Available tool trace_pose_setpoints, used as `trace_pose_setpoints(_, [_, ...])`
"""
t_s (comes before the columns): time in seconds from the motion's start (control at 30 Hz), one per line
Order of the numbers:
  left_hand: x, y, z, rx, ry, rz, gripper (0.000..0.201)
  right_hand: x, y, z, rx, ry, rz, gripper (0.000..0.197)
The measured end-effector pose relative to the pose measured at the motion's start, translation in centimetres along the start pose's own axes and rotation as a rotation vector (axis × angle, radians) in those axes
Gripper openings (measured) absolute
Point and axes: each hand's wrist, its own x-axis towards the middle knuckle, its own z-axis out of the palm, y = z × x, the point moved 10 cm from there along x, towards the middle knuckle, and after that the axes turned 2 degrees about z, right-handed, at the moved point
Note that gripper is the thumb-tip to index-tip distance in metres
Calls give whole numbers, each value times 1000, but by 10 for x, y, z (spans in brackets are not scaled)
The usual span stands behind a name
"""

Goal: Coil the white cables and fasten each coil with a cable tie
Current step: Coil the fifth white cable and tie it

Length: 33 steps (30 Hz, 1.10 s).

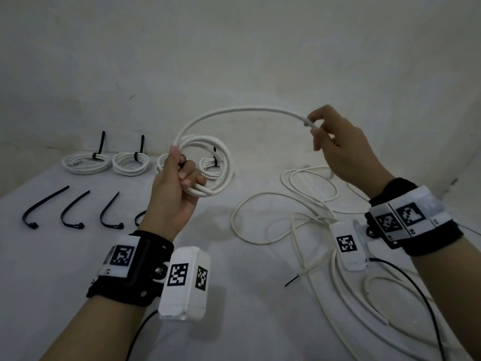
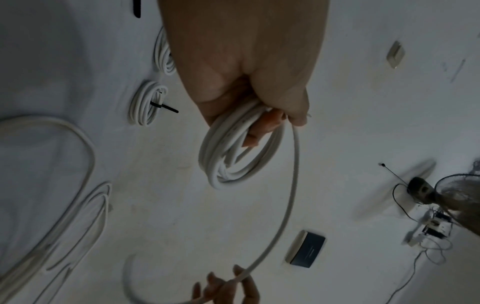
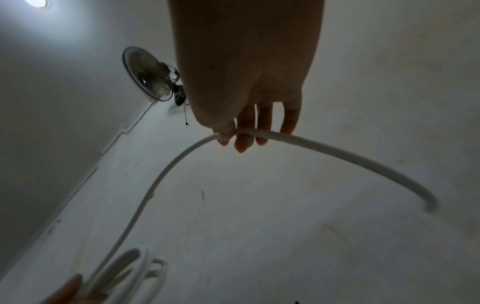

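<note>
The head camera looks forward and down from above both wrists at the table (image 1: 78,256) and wall, while each wrist camera looks close along its own palm (both tilted toward the wall fan (image 3: 148,74)), all three sharing the arching cable (image 1: 234,112).

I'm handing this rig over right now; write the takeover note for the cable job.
Left hand grips the coil in progress, raised above the table.
Right hand pinches that cable's free end.
Done: four tied coils along the back.
Left: finish this coil, tie it with a loose cable tie at front left, then coil the loose cables on the right.
</note>
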Motion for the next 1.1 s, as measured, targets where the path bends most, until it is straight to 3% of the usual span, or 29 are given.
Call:
trace_pose_setpoints(0.13, [2, 5, -6, -43, 29, 12, 33, -21, 18, 27, -70, -178, -19, 21])
trace_pose_setpoints(0.23, [3, 5, -11, -70, 59, 11, 33, -39, 32, 54, -231, -325, -102, 52])
trace_pose_setpoints(0.33, [3, 4, -15, -53, 86, 20, 33, -54, 29, 70, -464, -352, -290, 78])
trace_pose_setpoints(0.4, [1, 6, -15, -17, 105, 41, 33, -62, 6, 74, -558, -313, -459, 70])
trace_pose_setpoints(0.47, [0, 8, -16, 38, 118, 63, 32, -72, -25, 77, -560, -282, -627, 50])
trace_pose_setpoints(0.73, [-6, 0, 0, 307, 20, 75, 33, -92, -119, 80, -523, -303, -846, 38])
trace_pose_setpoints(0.83, [-16, -19, 18, 452, -91, 21, 31, -84, -147, 76, -344, -274, -839, 32])
trace_pose_setpoints(0.93, [-28, -36, 35, 607, -211, -27, 27, -67, -153, 76, -219, -261, -736, 21])
trace_pose_setpoints(1.03, [-34, -40, 37, 568, -213, -91, 43, -50, -138, 74, -123, -252, -556, 8])
trace_pose_setpoints(1.1, [-35, -40, 35, 552, -190, -133, 40, -41, -126, 71, 0, -231, -461, 8])
